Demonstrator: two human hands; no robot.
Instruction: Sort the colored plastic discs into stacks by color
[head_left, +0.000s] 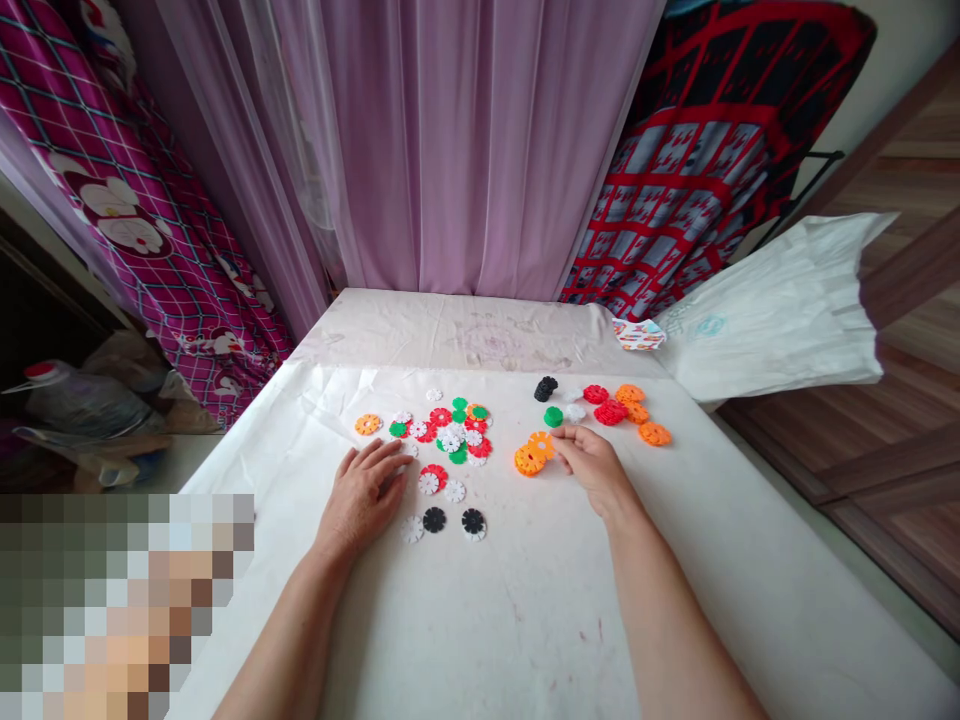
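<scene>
Notched plastic discs, like snowflake building pieces, lie on a white cloth-covered table (517,600). My right hand (592,465) pinches an orange disc (540,445) at its edge, tilted over a stack of orange discs (529,462). Whether the two touch, I cannot tell. My left hand (365,500) rests on the cloth with fingers spread, beside a loose heap of red, green and white discs (452,438). One white disc (409,450) lies by its fingertips. An orange disc (367,425) sits just beyond that hand. Nearer me are two black discs, one (434,519) left of the other (472,521).
Beyond my right hand stand colour-sorted stacks: black (546,388), green (553,416), white (574,412), red (611,412) and orange (655,434). A patterned paper packet (638,334) and a white bag (787,310) are at the far right. Purple curtains (480,150) hang behind the table.
</scene>
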